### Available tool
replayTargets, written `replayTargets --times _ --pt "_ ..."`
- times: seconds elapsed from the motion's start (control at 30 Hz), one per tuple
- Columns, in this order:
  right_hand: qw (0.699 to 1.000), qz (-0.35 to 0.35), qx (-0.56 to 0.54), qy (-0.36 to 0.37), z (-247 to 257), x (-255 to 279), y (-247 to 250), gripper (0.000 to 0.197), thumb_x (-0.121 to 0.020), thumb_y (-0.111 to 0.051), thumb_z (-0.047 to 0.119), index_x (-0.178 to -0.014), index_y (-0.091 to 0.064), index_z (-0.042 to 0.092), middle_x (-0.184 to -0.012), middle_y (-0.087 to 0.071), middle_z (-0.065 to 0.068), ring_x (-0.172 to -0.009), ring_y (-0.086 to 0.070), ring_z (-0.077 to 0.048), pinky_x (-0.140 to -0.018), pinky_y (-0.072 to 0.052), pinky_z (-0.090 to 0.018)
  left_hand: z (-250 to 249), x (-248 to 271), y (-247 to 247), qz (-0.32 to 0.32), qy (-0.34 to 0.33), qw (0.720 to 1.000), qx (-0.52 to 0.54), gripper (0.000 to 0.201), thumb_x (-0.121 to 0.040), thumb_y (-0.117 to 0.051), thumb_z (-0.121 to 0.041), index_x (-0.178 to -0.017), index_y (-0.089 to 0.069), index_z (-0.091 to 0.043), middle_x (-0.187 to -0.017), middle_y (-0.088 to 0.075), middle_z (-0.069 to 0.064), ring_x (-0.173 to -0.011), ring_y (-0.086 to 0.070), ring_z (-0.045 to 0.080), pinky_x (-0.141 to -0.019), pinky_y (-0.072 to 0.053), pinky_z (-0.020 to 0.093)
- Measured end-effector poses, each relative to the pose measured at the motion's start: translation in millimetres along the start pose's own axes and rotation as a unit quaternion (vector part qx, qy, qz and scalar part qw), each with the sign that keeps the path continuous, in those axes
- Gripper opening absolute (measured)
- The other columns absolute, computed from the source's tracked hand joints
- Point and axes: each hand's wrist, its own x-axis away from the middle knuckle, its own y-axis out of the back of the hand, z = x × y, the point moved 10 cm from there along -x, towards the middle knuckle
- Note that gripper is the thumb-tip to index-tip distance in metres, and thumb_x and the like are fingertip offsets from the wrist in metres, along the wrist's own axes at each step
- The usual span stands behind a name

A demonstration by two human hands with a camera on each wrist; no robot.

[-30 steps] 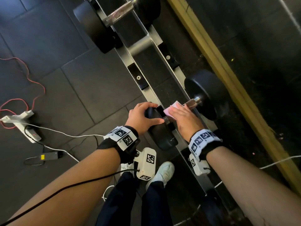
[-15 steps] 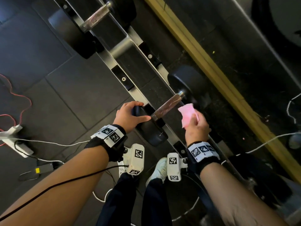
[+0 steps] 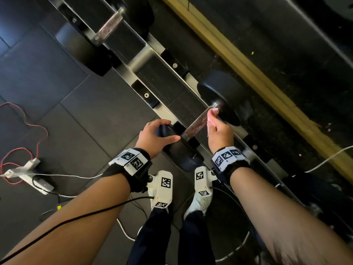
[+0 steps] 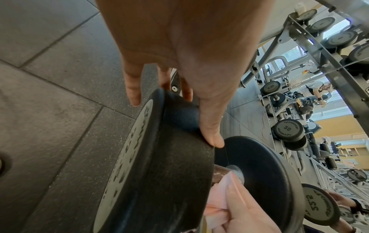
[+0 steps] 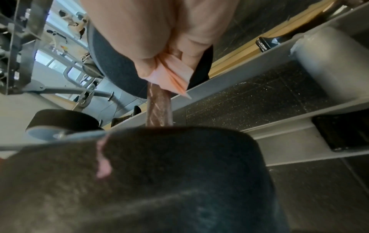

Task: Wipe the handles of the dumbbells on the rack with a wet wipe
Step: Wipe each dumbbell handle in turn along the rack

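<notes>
A black dumbbell lies across the grey rack (image 3: 168,113), its rusty brown handle (image 3: 196,123) (image 5: 158,108) bare between the two heads. My left hand (image 3: 152,136) (image 4: 189,63) grips the near head (image 3: 181,153) (image 4: 159,165), thumb along its inner edge. My right hand (image 3: 219,134) (image 5: 159,31) pinches a folded pink wet wipe (image 3: 212,117) (image 5: 175,75) (image 4: 219,193) and holds it against the far end of the handle, next to the far head (image 3: 223,96).
A second dumbbell (image 3: 107,27) lies further along the rack at upper left. A yellow wooden strip (image 3: 248,67) runs behind the rack. A power strip (image 3: 24,173) with red and white cables lies on the dark floor tiles at left. My shoes (image 3: 200,203) stand below the rack.
My right hand lifted the wipe off the near part of the handle, then brought it down again at the handle's far end. The left hand stays on the near head.
</notes>
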Motion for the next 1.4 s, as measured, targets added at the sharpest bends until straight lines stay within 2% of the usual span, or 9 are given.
replayTargets --times 0.3,0.37,0.5,0.7,0.87,0.97,1.07,1.23,1.4 --pt "0.975 0.198 0.051 -0.082 -36.4 46.4 -37.2 0.048 -0.092 -0.049 0.064 -0.103 -0.076 0.026 -0.092 -0.076 0.006 -0.091 -0.069 -0.007 -0.084 -0.052 -0.025 0.3 -0.4 -0.7 0.005 0.008 1.0 -0.007 0.049 -0.072 -0.084 -0.04 -0.114 -0.058 -0.042 -0.131 -0.05 0.001 -0.126 -0.047 0.027 -0.11 -0.04 0.049" --pt "0.984 0.169 -0.01 -0.061 -27.4 38.1 -25.9 0.021 -0.097 -0.059 0.036 -0.108 -0.075 0.028 -0.099 -0.074 0.016 -0.095 -0.067 0.003 -0.091 -0.052 -0.02 -0.9 -0.7 -0.8 0.006 0.006 1.0 -0.008 0.049 -0.072 -0.085 -0.041 -0.113 -0.057 -0.043 -0.13 -0.05 0.001 -0.126 -0.048 0.026 -0.11 -0.04 0.048" --pt "0.998 -0.02 -0.055 0.008 1.3 17.4 23.9 0.034 -0.098 -0.05 0.018 -0.1 -0.071 0.045 -0.098 -0.061 0.042 -0.095 -0.055 0.02 -0.081 -0.039 0.002 0.5 -1.2 -1.1 0.006 0.007 1.0 -0.006 0.049 -0.071 -0.085 -0.042 -0.112 -0.057 -0.045 -0.131 -0.05 -0.001 -0.125 -0.048 0.025 -0.11 -0.041 0.048" --pt "0.998 0.04 0.046 0.025 -0.8 18.8 -12.6 0.032 -0.102 -0.049 0.021 -0.128 -0.063 0.032 -0.141 -0.055 0.001 -0.128 -0.051 -0.013 -0.102 -0.035 -0.02 2.7 -1.8 -1.2 0.005 0.005 1.0 -0.007 0.051 -0.071 -0.084 -0.044 -0.114 -0.057 -0.045 -0.131 -0.049 -0.001 -0.126 -0.047 0.026 -0.11 -0.04 0.049" --pt "0.987 0.158 0.023 -0.011 -22.0 39.7 -38.0 0.029 -0.102 -0.051 0.025 -0.126 -0.066 0.026 -0.125 -0.065 0.0 -0.122 -0.056 -0.011 -0.085 -0.036 0.004 3.1 -1.2 -1.8 0.007 0.008 1.0 -0.006 0.052 -0.073 -0.083 -0.042 -0.118 -0.057 -0.041 -0.134 -0.048 0.0 -0.128 -0.045 0.027 -0.11 -0.04 0.05" --pt "0.975 0.219 0.026 -0.028 -19.1 41.6 -38.6 0.027 -0.1 -0.054 0.023 -0.123 -0.068 0.023 -0.119 -0.068 0.004 -0.116 -0.06 -0.011 -0.093 -0.044 -0.009 1.0 0.3 -2.6 0.011 0.006 1.0 -0.012 0.052 -0.074 -0.082 -0.042 -0.12 -0.057 -0.041 -0.135 -0.048 0.001 -0.128 -0.045 0.029 -0.11 -0.039 0.051" --pt "0.997 0.073 0.031 -0.025 -8.6 21.5 1.7 0.022 -0.095 -0.061 0.032 -0.114 -0.072 0.028 -0.111 -0.069 0.01 -0.103 -0.062 -0.007 -0.088 -0.049 -0.022 -0.2 1.3 -1.4 0.007 0.001 1.0 -0.01 0.051 -0.073 -0.082 -0.044 -0.117 -0.057 -0.042 -0.132 -0.05 0.001 -0.126 -0.046 0.03 -0.11 -0.039 0.05" --pt "0.99 -0.139 -0.032 -0.014 0.2 13.3 48.1 0.029 -0.101 -0.049 0.022 -0.123 -0.068 0.021 -0.116 -0.067 0.001 -0.097 -0.055 -0.007 -0.062 -0.031 0.011 1.4 1.3 -1.6 0.0 -0.002 1.0 -0.005 0.053 -0.072 -0.083 -0.044 -0.118 -0.057 -0.041 -0.131 -0.051 0.0 -0.125 -0.048 0.029 -0.109 -0.041 0.049" --pt "0.998 0.041 -0.045 -0.025 -9.7 16.2 -12.6 0.026 -0.101 -0.05 0.031 -0.115 -0.067 0.045 -0.119 -0.063 0.0 -0.109 -0.062 -0.017 -0.1 -0.049 -0.03 3.9 0.4 -2.9 0.001 -0.006 1.0 0.005 0.053 -0.073 -0.082 -0.045 -0.12 -0.058 -0.041 -0.133 -0.05 -0.001 -0.128 -0.046 0.028 -0.109 -0.041 0.05"
